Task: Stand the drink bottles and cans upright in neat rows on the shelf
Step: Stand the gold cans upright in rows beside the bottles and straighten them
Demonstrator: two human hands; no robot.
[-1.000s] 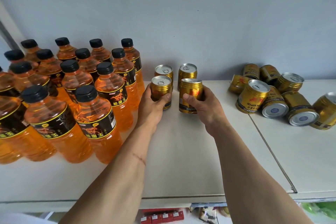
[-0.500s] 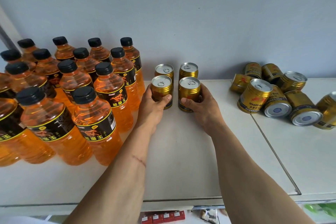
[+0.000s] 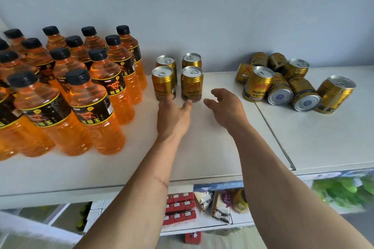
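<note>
Hands empty – left hand [image 3: 173, 115] open near upright cans [image 3: 178, 79], right hand [image 3: 226, 107] relaxed; careless reach into toppled cans [image 3: 291, 85] could roll them off shelf [image 3: 202, 157].

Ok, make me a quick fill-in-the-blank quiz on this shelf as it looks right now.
1. The upright gold cans by the hands number ____.
2. The orange bottles have ____ caps.
3. The jumbled cans lie nearest the ____ hand.
4. The left hand holds ____.

Missing words: four; black; right; nothing
</note>
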